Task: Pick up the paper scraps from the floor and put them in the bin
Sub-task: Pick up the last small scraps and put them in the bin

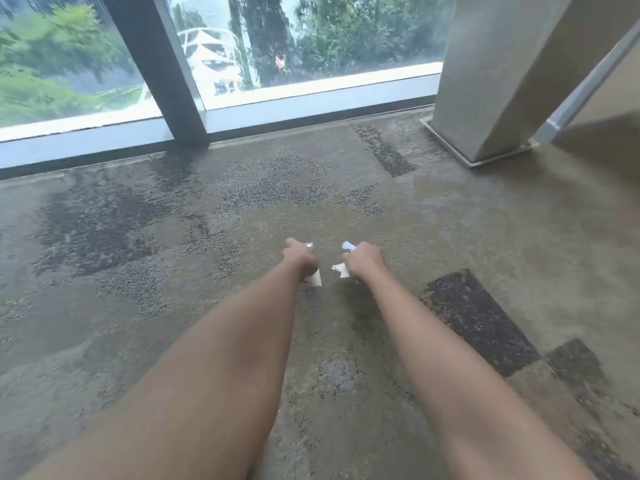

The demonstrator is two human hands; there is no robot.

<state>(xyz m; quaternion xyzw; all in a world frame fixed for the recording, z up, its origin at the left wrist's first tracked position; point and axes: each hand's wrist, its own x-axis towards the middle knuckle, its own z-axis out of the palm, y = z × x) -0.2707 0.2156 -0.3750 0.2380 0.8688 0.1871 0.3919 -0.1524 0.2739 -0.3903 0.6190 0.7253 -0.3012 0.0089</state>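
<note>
Patterned grey-brown carpet floor [180, 258] with darker rectangular patches. A square concrete column [491, 98] stands on it, well beyond the fingers, toward the right.

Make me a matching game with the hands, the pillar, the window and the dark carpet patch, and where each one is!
Things:
1. left hand
2. right hand
3. pillar
4. window
5. dark carpet patch

Places or states:
a. along the top, trees outside
b. top right, standing on the carpet
c. gripping paper scraps, left of middle
d. gripping paper scraps, right of middle
e. on the floor, right of the arms

Pairs: 1-c, 2-d, 3-b, 4-a, 5-e
</note>
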